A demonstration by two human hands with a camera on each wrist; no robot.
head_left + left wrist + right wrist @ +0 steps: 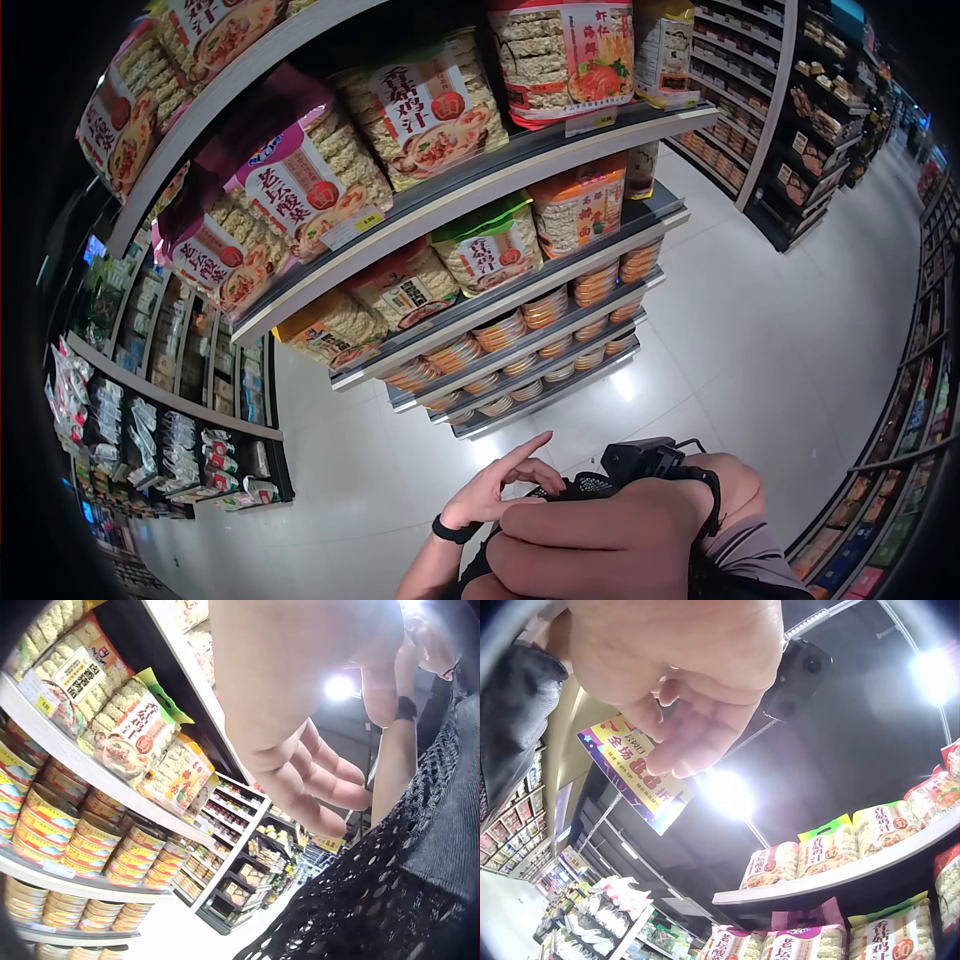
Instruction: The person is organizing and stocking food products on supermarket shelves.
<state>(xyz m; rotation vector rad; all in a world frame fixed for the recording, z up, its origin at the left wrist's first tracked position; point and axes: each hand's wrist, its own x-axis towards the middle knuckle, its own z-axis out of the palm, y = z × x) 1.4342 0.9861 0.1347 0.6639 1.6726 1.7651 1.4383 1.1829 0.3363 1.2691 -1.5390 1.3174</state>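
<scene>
In the head view my left hand [505, 485], with a black wristband, is at the lower middle, its index finger stretched out. Large and close to the camera, my right hand [600, 530] lies across in front of it, fingers side by side. Nothing shows in the fingers of the left hand [300, 742] in the left wrist view, where they hang relaxed. Loosely curled are those of the right hand [682, 697] in the right wrist view, also holding nothing visible. Bagged noodle packs [310, 190] on a shelf are the nearest goods beyond the hands.
Curved shelves [440, 200] carry noodle packs above and stacked tins [500, 330] below. Hanging bags [140, 440] line the left rack. More shelving [900, 450] runs along the right. Pale floor [720, 370] lies between. A yellow sale sign [634, 776] hangs overhead.
</scene>
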